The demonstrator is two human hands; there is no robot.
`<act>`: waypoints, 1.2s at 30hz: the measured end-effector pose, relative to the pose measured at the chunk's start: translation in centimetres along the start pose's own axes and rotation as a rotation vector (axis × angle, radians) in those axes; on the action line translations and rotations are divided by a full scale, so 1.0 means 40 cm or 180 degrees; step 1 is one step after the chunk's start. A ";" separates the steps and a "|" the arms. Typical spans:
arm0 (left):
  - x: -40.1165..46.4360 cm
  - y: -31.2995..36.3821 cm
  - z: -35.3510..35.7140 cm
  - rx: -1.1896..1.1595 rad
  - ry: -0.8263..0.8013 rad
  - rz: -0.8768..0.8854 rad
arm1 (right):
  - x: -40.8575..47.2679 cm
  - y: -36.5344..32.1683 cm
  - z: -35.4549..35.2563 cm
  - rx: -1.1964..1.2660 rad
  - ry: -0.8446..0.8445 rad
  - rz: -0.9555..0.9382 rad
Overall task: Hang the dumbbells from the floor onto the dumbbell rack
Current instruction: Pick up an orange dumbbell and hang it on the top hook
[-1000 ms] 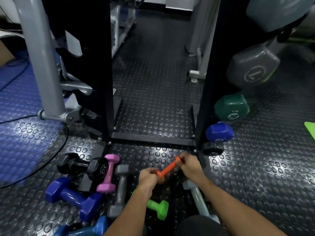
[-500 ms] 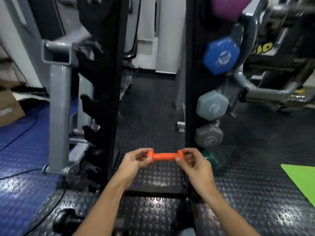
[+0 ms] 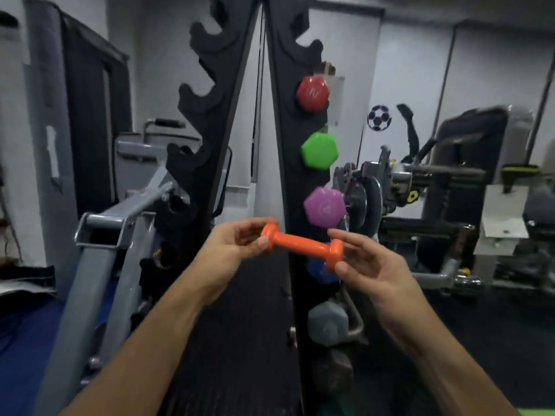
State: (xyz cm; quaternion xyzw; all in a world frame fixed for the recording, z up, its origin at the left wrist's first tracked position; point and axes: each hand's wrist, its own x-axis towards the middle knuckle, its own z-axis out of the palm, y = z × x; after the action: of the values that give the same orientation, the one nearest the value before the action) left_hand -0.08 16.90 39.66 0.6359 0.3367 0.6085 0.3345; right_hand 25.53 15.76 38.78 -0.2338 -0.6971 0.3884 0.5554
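A small orange dumbbell [image 3: 303,243] is held level in front of the black A-frame dumbbell rack [image 3: 285,181]. My left hand [image 3: 231,247] pinches its left head and my right hand [image 3: 365,265] pinches its right head. The rack's right upright carries a red dumbbell [image 3: 312,93], a green one [image 3: 319,150], a purple one [image 3: 324,207], a blue one [image 3: 318,273] half hidden behind the orange one, and grey ones [image 3: 327,324] lower down. The notched slots on the left upright [image 3: 198,94] hold nothing.
A grey machine frame [image 3: 99,235] leans at the left of the rack. More gym machines [image 3: 435,181] stand to the right. The floor is black studded rubber, with a blue mat [image 3: 27,334] at the left.
The orange dumbbell has been lifted from the floor up to the rack's middle height, gripped by both hands. My view has risen, so the floor pile has dropped out of sight.
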 end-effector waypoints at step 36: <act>0.480 0.406 0.086 0.0478 0.1080 0.0279 | 0.657 -0.455 0.062 -0.0980 0.1159 -0.1253</act>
State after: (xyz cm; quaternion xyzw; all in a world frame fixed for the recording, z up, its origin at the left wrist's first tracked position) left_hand 4.30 23.97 63.62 0.5615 0.4047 0.6942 0.1977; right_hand 17.87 24.25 68.75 -0.2414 -0.6687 0.1150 0.6938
